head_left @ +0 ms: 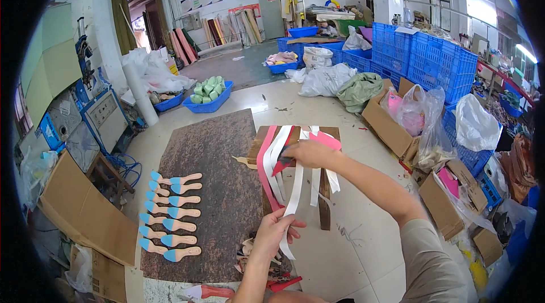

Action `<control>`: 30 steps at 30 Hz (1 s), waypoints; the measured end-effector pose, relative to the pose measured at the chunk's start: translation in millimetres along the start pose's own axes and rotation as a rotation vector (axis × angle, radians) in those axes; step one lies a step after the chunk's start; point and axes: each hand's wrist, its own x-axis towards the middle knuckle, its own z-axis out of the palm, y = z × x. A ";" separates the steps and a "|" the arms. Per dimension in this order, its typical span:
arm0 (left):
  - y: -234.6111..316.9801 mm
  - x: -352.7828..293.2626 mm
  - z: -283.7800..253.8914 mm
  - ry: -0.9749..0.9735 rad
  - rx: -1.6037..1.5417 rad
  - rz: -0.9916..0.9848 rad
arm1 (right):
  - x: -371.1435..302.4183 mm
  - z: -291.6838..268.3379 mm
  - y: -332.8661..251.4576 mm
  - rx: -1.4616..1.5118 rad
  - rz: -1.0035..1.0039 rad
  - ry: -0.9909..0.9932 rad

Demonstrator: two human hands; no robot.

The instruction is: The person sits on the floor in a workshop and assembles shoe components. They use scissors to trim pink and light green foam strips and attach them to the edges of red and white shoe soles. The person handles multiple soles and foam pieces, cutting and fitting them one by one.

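Observation:
My left hand pinches a white strip that hangs off a small wooden stool. Higher up, over the stool top, my right hand is closed around a red and black tool whose kind I cannot make out. Under and beside it, pink strips and more white strips drape across the stool, some hanging down its sides. A pink piece lies partly hidden behind my right hand. Left of the stool, several tan shoe insoles with blue ends lie in two columns on a dark speckled board.
A red-handled tool lies by the board's near edge. Cardboard leans at the left. Blue crates, open cardboard boxes and plastic bags line the right. A blue basin of green items stands beyond the board.

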 end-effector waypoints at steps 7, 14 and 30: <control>12.1 -29.3 -7.1 0.040 -0.062 0.051 | -20.7 -80.1 32.4 0.291 0.079 0.292; 34.2 -61.1 -6.6 0.056 -0.077 0.112 | -23.9 -58.5 44.2 0.226 0.215 0.794; 65.3 -231.4 -12.2 0.694 -0.015 0.378 | 17.5 -7.8 24.5 0.202 0.319 0.323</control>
